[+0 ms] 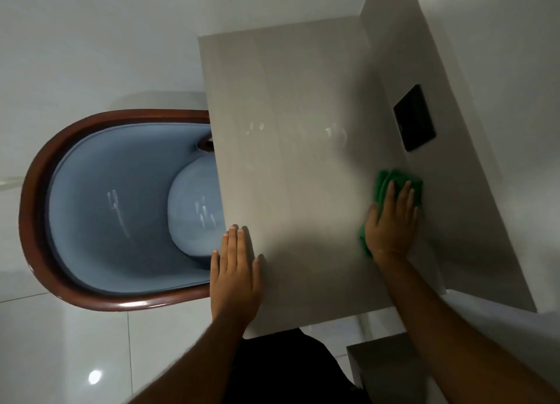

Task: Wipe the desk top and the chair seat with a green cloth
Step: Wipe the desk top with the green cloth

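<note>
The pale grey desk top (pixel 297 161) fills the middle of the view. My right hand (pixel 392 221) lies flat on a folded green cloth (pixel 401 179), pressing it to the desk top near the back panel. My left hand (pixel 236 270) rests flat with fingers together on the desk's left front edge and holds nothing. The chair (pixel 60 191) has a dark brown wooden rim and a blue padded shell. Its round blue seat (pixel 194 209) is tucked partly under the desk's left edge.
A black rectangular plate (pixel 415 118) is set into the grey back panel (pixel 454 191) on the right. White glossy floor tiles (pixel 60 343) surround the chair. A low grey shelf (pixel 388 370) sits below the desk's near right corner.
</note>
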Motion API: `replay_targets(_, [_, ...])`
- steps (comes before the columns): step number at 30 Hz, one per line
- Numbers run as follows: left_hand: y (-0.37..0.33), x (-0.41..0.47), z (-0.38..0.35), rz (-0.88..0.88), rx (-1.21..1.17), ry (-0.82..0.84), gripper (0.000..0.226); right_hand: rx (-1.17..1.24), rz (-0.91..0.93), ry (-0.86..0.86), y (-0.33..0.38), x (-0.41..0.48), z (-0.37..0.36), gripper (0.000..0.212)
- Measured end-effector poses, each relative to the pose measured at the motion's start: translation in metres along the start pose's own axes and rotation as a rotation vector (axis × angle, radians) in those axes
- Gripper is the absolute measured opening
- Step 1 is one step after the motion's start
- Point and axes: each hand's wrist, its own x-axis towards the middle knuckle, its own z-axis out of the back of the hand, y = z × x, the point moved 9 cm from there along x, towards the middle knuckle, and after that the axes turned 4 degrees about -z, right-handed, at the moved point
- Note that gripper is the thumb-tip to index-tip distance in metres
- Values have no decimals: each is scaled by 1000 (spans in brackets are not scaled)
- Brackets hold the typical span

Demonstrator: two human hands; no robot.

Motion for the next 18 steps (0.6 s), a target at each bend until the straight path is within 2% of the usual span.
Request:
replay_targets(3, [4,6,-5,6,-46,-42,72,82,-36,-19,78,64,8,71])
replay_targets(5, [6,10,-10,-4,-61,-60,71,118,40,-4,149,94,9,72])
replay_targets(8, [10,10,-17,-10,-67,-84,69,74,308,-1,258,74,-4,73])
replay_targets(11, [15,9,-12,-27,-85,-112,70,9,669,24,325,-13,-22,73])
replay_targets(13, [16,14,-9,-10,-98,-138,70,-28,872,51,326,-73,-38,72])
replay_targets(15, [16,22,-4,47,-141,-166,69,-27,979,62,297,-112,-48,69])
replay_targets(18, [9,37,5,49,-152,-198,72,-12,874,65,224,-113,-51,72])
